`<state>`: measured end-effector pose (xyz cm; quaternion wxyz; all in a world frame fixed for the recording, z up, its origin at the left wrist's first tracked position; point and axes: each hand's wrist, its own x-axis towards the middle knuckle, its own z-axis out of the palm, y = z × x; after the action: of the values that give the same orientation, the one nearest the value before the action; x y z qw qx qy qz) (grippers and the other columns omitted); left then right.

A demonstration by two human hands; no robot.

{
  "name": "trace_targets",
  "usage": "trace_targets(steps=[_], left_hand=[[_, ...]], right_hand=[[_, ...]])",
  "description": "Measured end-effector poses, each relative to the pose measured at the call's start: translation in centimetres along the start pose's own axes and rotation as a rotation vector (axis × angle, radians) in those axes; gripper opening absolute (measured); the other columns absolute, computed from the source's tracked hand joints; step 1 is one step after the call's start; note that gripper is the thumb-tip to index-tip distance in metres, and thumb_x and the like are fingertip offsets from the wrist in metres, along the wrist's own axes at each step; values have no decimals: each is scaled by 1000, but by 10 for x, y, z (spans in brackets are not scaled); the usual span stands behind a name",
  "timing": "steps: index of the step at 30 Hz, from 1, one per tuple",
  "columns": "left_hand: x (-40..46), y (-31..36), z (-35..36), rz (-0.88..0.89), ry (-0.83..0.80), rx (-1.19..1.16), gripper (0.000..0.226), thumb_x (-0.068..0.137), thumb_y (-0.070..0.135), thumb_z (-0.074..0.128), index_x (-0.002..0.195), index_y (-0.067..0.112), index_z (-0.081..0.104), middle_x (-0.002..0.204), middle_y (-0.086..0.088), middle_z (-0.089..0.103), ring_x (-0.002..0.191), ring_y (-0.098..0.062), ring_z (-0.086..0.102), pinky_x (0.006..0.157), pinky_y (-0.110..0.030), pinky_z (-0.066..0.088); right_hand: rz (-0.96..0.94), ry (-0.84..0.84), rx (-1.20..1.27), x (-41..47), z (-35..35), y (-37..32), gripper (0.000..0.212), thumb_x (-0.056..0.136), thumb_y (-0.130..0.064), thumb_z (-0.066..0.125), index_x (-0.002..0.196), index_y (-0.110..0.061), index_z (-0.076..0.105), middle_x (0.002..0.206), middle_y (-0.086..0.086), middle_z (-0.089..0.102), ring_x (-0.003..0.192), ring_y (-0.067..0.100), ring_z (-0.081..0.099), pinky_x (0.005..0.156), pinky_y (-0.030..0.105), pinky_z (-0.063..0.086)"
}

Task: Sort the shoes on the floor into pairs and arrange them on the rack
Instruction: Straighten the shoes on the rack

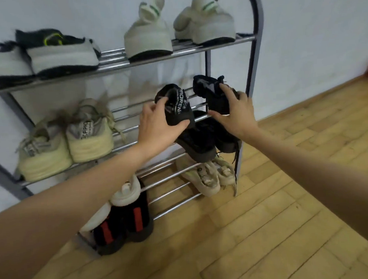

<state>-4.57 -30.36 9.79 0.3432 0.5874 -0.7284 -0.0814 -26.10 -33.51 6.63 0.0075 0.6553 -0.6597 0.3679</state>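
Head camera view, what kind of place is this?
Likely a home entryway or room corner: a metal shoe rack filled with paired sneakers stands against a plain white wall on a wood-plank floor.

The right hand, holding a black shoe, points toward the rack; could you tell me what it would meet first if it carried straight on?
Probably the middle shelf's chrome bars just behind the black shoe in the right hand, then the wall; depth is uncertain.
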Motion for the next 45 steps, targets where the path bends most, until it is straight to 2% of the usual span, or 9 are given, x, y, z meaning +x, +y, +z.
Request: trace_targets(steps=[4,11,16,26,31,34,38,41,45], left_hand=[[10,-1,-4,4,-172,-211,74,81,36,71,145,22,37,141,-2,51,128,-19,48,98,-23,36],[13,9,1,-8,-89,-169,57,74,41,76,123,16,61,120,2,65,105,-14,58,81,-22,38],[22,36,17,-54,31,-156,54,73,49,75,112,14,61,103,4,62,89,-12,53,72,-24,35],[37,56,25,32,-239,-151,47,91,35,59,130,10,53,128,-6,61,116,-23,58,84,-23,39],[41,56,-24,115,-577,-6,70,90,29,63,149,16,27,147,-7,44,130,-22,47,101,-25,37],[26,59,-58,374,-330,104,46,89,19,60,134,17,51,122,-5,64,104,-16,61,87,-27,48],[11,72,-93,669,217,81,21,85,8,54,103,8,64,98,-5,66,88,-18,57,80,-28,47],[26,76,-107,557,415,132,31,77,10,59,107,3,56,110,-15,55,102,-27,49,88,-27,37],[47,80,-119,278,330,178,64,74,28,67,128,4,42,133,-18,38,123,-35,37,102,-38,32]], right_hand=[[-35,-8,10,11,-8,5,67,84,-46,66,143,-26,42,139,15,45,126,39,40,110,46,33],[-41,-168,11,38,-25,19,66,87,-41,66,144,-21,40,142,16,42,124,37,48,108,49,39],[-157,-117,-333,37,-28,17,62,93,-42,56,146,-17,37,148,24,28,131,43,38,110,47,30],[-190,-225,-348,41,-49,11,46,96,-18,54,141,-14,46,128,14,52,122,32,44,99,41,40],[-46,217,-94,29,-56,-12,27,90,-5,49,116,-1,53,117,17,51,108,31,49,92,41,44],[-108,487,21,28,-69,-27,27,88,-9,50,113,1,50,111,17,50,100,29,48,87,38,43],[-173,409,217,44,-85,-51,47,94,-29,52,137,-13,41,126,15,41,116,25,42,98,29,37],[-180,267,262,58,-93,-65,62,93,-47,52,148,-30,28,139,14,33,128,24,35,107,37,35],[-195,52,216,71,-98,-75,83,89,-60,52,154,-29,11,139,14,45,128,27,41,105,40,33]])
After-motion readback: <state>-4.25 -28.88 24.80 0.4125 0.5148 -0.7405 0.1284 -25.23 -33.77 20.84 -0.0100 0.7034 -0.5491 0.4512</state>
